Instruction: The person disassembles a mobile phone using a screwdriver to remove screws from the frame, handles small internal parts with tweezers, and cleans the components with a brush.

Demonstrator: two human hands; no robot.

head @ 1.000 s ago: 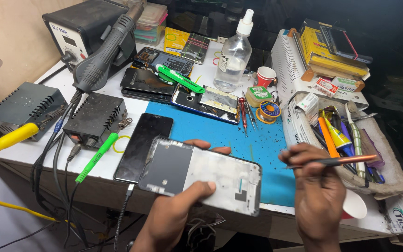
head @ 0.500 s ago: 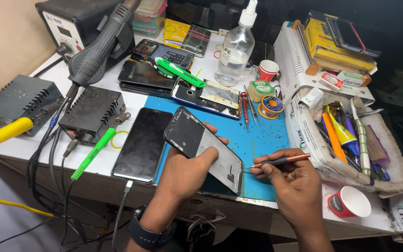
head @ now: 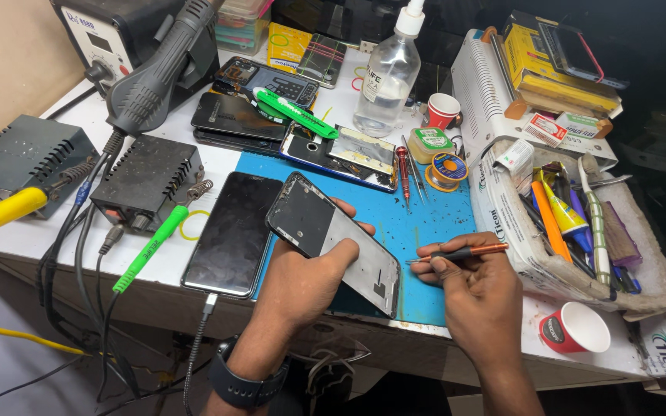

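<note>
Phone frame point(head: 333, 240) sits tilted in my left hand point(head: 306, 281), fingers clamped around its edges, above the blue mat point(head: 425, 223) at the counter's front. My right hand point(head: 475, 289) pinches a copper-handled screwdriver point(head: 460, 252), tip just beside the frame's right edge. A black phone point(head: 233, 231) lies flat to the left, cable plugged in.

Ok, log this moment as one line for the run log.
left hand: holds phone frame tilted over blue mat | right hand: holds screwdriver, tip toward frame | black phone: flat beside
</note>
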